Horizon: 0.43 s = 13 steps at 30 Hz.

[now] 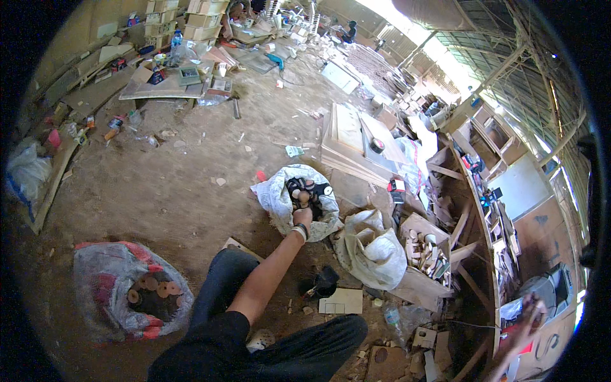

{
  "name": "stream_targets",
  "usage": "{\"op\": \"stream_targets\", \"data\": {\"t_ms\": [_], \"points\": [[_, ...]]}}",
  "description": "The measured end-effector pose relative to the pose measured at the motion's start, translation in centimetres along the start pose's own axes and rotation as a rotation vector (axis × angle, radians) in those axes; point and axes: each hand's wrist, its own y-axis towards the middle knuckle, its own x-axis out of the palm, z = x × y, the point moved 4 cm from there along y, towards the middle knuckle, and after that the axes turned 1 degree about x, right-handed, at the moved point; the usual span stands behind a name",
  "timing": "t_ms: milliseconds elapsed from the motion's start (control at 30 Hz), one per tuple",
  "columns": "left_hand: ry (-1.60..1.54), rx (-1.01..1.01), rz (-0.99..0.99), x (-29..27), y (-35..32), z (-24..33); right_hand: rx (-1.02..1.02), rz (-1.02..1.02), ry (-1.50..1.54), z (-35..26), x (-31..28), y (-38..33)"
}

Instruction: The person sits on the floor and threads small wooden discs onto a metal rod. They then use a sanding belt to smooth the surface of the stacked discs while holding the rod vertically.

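One hand (303, 215) reaches into an open white sack (280, 198) on the dirt floor (191, 184) at frame centre.
Its fingers are clenched around a small round wooden piece (304, 197) just above the sack's dark contents; the other hand (531, 312), blurred at lower right, cannot be read. A loose grip could drop the piece back among the others.

The left arm stretches straight forward, bare to the sleeve, a dark band on the wrist; the left hand (303, 215) is curled closed. The right hand (531, 316) is blurred at the lower right; its grip is unclear.
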Motion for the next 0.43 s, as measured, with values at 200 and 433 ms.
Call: {"op": "stream_targets", "data": {"t_ms": [200, 433], "points": [[-0.556, 0.242, -0.545, -7.5, -9.6, 14.1, -0.156, -0.139, -0.500, 7.9, 3.2, -7.3], [0.179, 0.909, -0.124, -43.7, -17.7, 17.7, 0.036, -0.053, -0.645, 12.0, -3.7, -15.7]]}}
